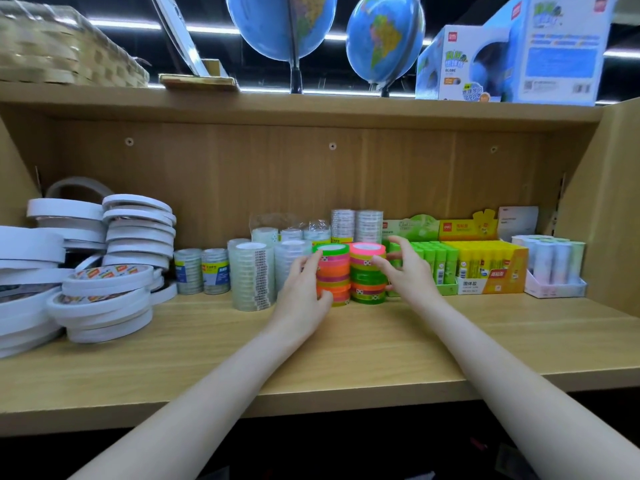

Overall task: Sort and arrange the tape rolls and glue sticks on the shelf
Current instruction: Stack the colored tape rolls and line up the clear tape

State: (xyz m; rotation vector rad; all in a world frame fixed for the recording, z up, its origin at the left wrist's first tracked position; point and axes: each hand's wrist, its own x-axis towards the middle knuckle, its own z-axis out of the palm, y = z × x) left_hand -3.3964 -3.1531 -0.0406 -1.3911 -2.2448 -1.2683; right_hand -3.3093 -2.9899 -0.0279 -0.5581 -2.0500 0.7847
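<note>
Two stacks of neon tape rolls stand side by side at the middle of the wooden shelf. My left hand grips the left stack, which has a green roll on top and orange and pink rolls below. My right hand holds the right stack, pink on top with green and orange under it, thumb on its side and fingers curled behind. Green glue sticks and yellow glue sticks stand in display boxes to the right.
Clear tape stacks stand just left of my left hand, smaller ones beyond. Piles of white double-sided tape rolls fill the left end. A pale box of tubes sits far right. Globes stand on the shelf above.
</note>
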